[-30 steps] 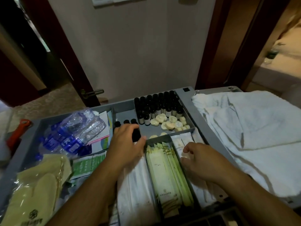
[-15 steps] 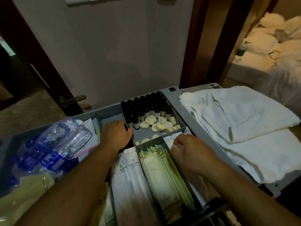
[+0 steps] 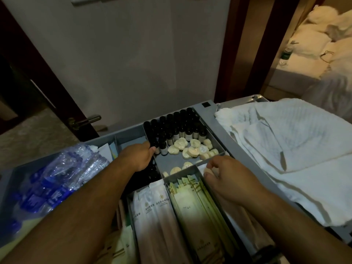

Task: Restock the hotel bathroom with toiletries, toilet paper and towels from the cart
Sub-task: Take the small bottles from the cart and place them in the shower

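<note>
The grey cart tray point(image 3: 219, 134) holds rows of small dark bottles point(image 3: 181, 126) and round wrapped soaps point(image 3: 190, 149) in its far compartment. My left hand point(image 3: 139, 155) reaches in from the left, its fingers curled round a dark bottle point(image 3: 154, 144) at the near left corner of the rows. My right hand point(image 3: 228, 176) hovers over the near right compartment and pinches a small pale packet point(image 3: 207, 170) between thumb and fingertips. Long white packets point(image 3: 152, 216) and pale green packets point(image 3: 190, 206) lie in the near compartments. Folded white towels point(image 3: 285, 149) are stacked on the cart's right.
Plastic water bottles with blue labels point(image 3: 62, 174) fill the tray's left side. A wall stands behind the cart, with a dark door and its handle point(image 3: 83, 121) at the left. An open doorway at the right shows a bed point(image 3: 323, 44).
My left hand has moved forward and right to the corner of the bottle rows. My right hand has lifted slightly, still pinching. The view has swung to the right.
</note>
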